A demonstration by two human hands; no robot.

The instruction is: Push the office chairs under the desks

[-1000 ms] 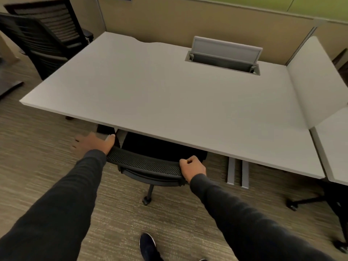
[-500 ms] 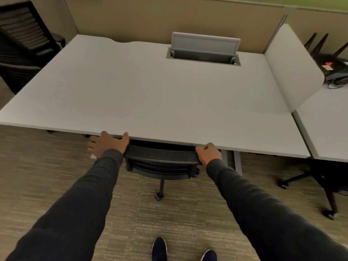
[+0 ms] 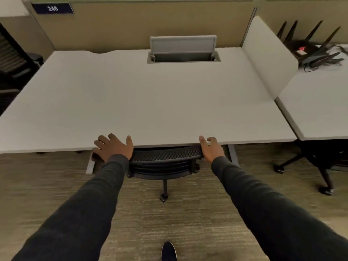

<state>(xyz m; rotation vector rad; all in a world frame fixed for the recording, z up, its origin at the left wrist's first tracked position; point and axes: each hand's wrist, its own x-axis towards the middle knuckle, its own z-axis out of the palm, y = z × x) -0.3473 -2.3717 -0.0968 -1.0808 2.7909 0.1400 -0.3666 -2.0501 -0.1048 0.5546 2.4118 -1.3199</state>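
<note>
Head view: I stand at the desk (image 3: 143, 102) with both arms stretched forward, my hands at the two top corners of the chair (image 3: 163, 159) back, which sits right at the desk's front edge. My left hand (image 3: 113, 147) is spread wide, fingers splayed over the desk lip, its thumb side against the mesh corner; it grips nothing that I can see, and I judge it serves as a flat pusher and guide. My right hand (image 3: 211, 148) is also loose, fingers half extended toward the edge, its inner side touching the other corner of the back; it clasps nothing. Hands set apart at both corners would keep the chair square as it rolls, which seems the reason for the stance. The seat is hidden beneath the desk; only the back, the post and one caster (image 3: 163, 198) on the carpet (image 3: 188, 223) show. By my reading this chair is home or nearly so, with the back stopping at the edge. Another chair (image 3: 320, 162) stands partly under the neighbouring desk (image 3: 316, 102) to my right, and a third chair (image 3: 13, 65) waits at far left, so work likely remains. My shoe (image 3: 169, 251) shows at the bottom.
</note>
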